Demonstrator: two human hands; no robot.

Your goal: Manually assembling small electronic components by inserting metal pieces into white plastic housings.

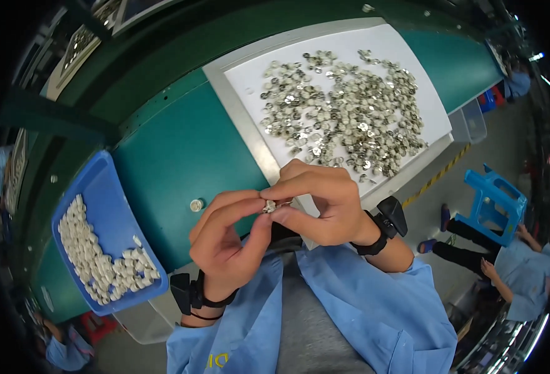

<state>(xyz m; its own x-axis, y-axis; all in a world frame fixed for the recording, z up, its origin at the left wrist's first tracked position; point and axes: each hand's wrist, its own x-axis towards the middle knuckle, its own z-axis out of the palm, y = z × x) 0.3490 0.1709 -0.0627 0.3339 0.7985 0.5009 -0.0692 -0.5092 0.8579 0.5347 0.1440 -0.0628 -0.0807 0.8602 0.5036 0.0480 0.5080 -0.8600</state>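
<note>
My left hand (231, 240) and my right hand (321, 199) meet at the near edge of the green bench. Between their fingertips they pinch a small whitish metal part (269, 206), mostly covered by the fingers, so its exact kind is unclear. Just left of my left hand, one round white piece (196, 205) lies alone on the bench. Beyond my right hand is a white tray (243, 71) with a pale metal rim, spread with many small shiny silver and whitish parts (349, 112).
At the left a blue bin (110, 187) holds many small white cylindrical pieces (100, 255). The green bench top (181, 143) runs between bin and tray. A blue plastic stool (490, 199) and a seated person (524, 274) are off to the right. Clear plastic boxes (471, 121) sit below the bench.
</note>
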